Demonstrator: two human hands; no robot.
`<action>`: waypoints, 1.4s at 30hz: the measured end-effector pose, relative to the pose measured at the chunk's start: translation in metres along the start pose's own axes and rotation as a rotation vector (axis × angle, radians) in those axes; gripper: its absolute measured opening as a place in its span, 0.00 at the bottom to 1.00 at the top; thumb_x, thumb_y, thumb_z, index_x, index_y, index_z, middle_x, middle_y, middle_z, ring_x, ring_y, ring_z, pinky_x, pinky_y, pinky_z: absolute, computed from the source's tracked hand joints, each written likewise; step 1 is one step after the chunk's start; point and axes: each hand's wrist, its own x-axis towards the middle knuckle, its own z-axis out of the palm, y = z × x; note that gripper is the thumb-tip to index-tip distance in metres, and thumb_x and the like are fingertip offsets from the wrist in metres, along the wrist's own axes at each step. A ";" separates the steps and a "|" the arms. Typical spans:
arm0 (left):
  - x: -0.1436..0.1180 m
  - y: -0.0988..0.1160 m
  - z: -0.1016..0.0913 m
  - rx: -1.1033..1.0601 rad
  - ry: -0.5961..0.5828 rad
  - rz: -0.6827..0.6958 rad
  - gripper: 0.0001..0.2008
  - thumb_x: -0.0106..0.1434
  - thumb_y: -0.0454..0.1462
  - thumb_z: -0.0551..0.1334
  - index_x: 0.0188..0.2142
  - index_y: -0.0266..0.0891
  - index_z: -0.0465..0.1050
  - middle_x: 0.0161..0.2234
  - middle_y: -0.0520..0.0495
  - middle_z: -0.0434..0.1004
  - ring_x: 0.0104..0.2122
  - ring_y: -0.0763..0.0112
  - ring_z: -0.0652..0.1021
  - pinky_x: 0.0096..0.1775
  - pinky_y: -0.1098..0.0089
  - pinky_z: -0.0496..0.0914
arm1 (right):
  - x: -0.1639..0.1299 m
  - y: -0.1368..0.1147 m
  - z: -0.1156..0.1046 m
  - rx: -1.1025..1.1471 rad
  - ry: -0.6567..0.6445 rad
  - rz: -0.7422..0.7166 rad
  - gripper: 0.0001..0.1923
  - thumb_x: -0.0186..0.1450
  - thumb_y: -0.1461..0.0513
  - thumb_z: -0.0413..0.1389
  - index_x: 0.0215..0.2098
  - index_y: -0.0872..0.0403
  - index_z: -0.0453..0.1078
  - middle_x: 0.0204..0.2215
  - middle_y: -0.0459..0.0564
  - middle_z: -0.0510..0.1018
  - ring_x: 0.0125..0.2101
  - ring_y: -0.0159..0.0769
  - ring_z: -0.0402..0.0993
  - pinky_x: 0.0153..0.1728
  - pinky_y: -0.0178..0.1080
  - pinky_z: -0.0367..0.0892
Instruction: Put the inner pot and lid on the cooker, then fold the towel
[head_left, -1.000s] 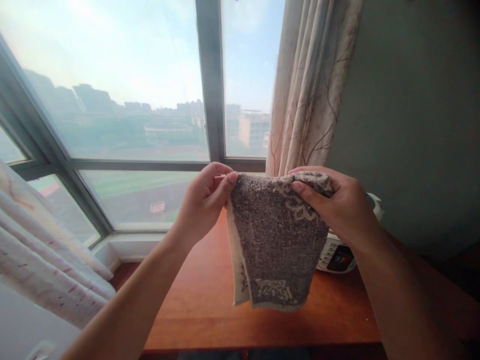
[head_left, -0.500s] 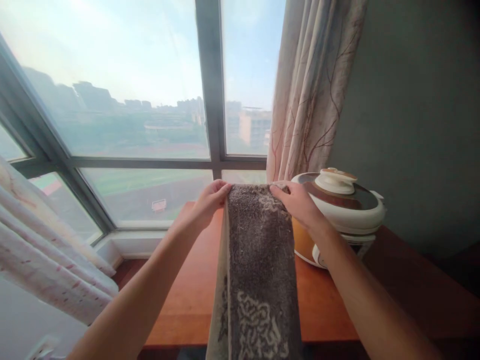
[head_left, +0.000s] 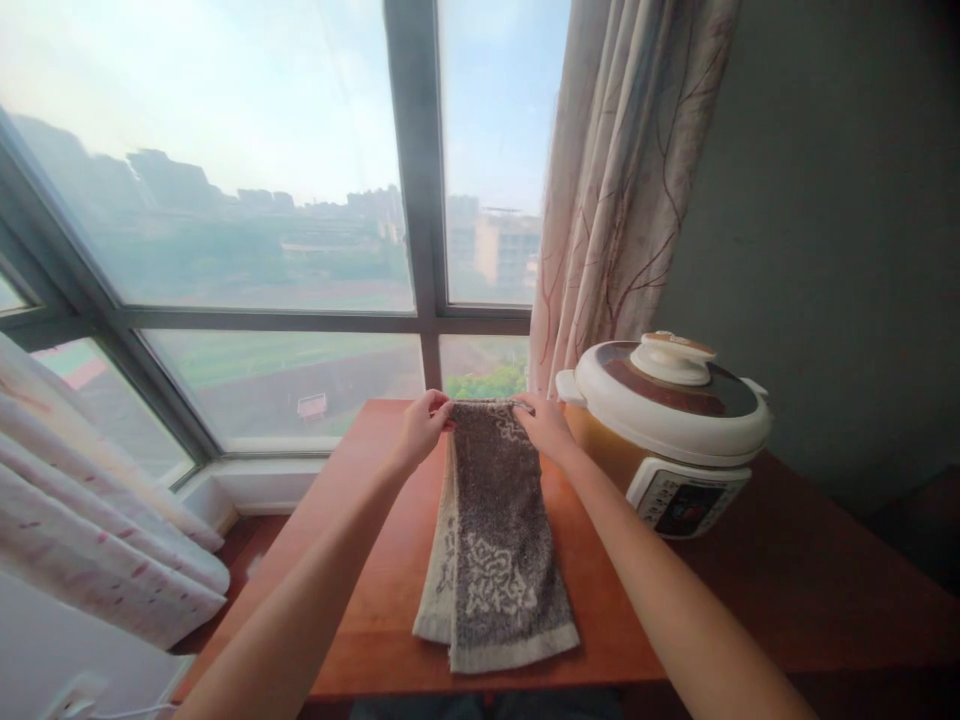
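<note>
A grey-brown towel point(head_left: 491, 540) with a cream pattern lies folded lengthwise on the reddish wooden table point(head_left: 360, 560), its near end close to the front edge. My left hand point(head_left: 421, 428) pinches the towel's far left corner. My right hand point(head_left: 546, 425) pinches the far right corner. Both arms are stretched forward, and the far end of the towel is held low, at or just above the tabletop.
A white and brown electric pressure cooker point(head_left: 667, 430) stands on the table right of the towel, near my right forearm. A patterned curtain point(head_left: 607, 190) hangs behind it, another curtain point(head_left: 82, 510) at the left. A large window point(head_left: 262, 250) spans the back; a grey wall is at right.
The towel was held up bunched in front of me, then stretched out long; now my hands have moved forward and down and the towel lies along the table.
</note>
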 end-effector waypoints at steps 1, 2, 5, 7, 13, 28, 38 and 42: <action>-0.009 0.002 -0.002 0.004 -0.021 0.025 0.15 0.58 0.49 0.64 0.32 0.39 0.70 0.28 0.47 0.77 0.31 0.63 0.78 0.36 0.64 0.72 | -0.009 0.001 -0.005 0.017 -0.006 -0.009 0.13 0.66 0.64 0.53 0.44 0.53 0.78 0.44 0.52 0.83 0.45 0.40 0.78 0.49 0.40 0.69; -0.020 0.002 -0.004 0.018 -0.047 0.055 0.15 0.60 0.49 0.64 0.33 0.39 0.71 0.29 0.47 0.78 0.31 0.63 0.79 0.37 0.64 0.73 | -0.020 0.003 -0.010 0.037 -0.019 -0.021 0.13 0.65 0.64 0.54 0.44 0.53 0.78 0.44 0.52 0.83 0.45 0.40 0.78 0.49 0.40 0.69; -0.066 -0.004 -0.011 0.084 -0.112 0.129 0.11 0.64 0.45 0.60 0.35 0.40 0.73 0.29 0.48 0.79 0.33 0.64 0.80 0.38 0.66 0.74 | -0.063 0.008 -0.023 0.105 -0.104 -0.077 0.11 0.64 0.63 0.56 0.43 0.53 0.79 0.42 0.52 0.84 0.44 0.39 0.79 0.48 0.41 0.72; -0.099 -0.013 -0.013 0.118 -0.133 0.165 0.09 0.66 0.43 0.59 0.36 0.41 0.73 0.31 0.48 0.80 0.33 0.65 0.81 0.37 0.68 0.75 | -0.094 0.008 -0.028 0.125 -0.145 -0.125 0.10 0.64 0.63 0.57 0.42 0.52 0.79 0.41 0.51 0.84 0.43 0.40 0.79 0.48 0.43 0.73; -0.179 -0.033 -0.020 0.281 -0.131 0.413 0.09 0.69 0.35 0.57 0.43 0.45 0.75 0.45 0.45 0.83 0.44 0.65 0.83 0.45 0.71 0.77 | -0.173 0.002 -0.026 0.104 -0.155 -0.294 0.12 0.67 0.65 0.56 0.44 0.46 0.79 0.44 0.50 0.82 0.47 0.41 0.78 0.52 0.44 0.74; -0.248 -0.049 -0.009 0.716 -0.083 0.576 0.15 0.65 0.36 0.61 0.50 0.49 0.77 0.53 0.45 0.80 0.51 0.59 0.80 0.50 0.66 0.78 | -0.250 0.015 -0.017 -0.231 0.000 -0.371 0.16 0.63 0.63 0.57 0.49 0.44 0.75 0.53 0.51 0.79 0.53 0.49 0.76 0.51 0.48 0.77; -0.200 -0.076 0.050 0.976 -0.129 0.390 0.29 0.67 0.41 0.58 0.68 0.48 0.61 0.70 0.37 0.53 0.67 0.42 0.60 0.59 0.41 0.64 | -0.225 0.018 0.046 -0.455 -0.132 -0.130 0.30 0.69 0.59 0.52 0.69 0.48 0.58 0.71 0.52 0.52 0.69 0.54 0.49 0.64 0.61 0.57; -0.190 -0.091 0.053 0.967 -0.180 0.357 0.29 0.69 0.43 0.57 0.68 0.49 0.60 0.71 0.37 0.50 0.68 0.44 0.57 0.61 0.43 0.61 | -0.216 0.024 0.054 -0.478 -0.175 -0.058 0.31 0.68 0.59 0.52 0.69 0.48 0.58 0.71 0.49 0.51 0.70 0.52 0.47 0.66 0.59 0.54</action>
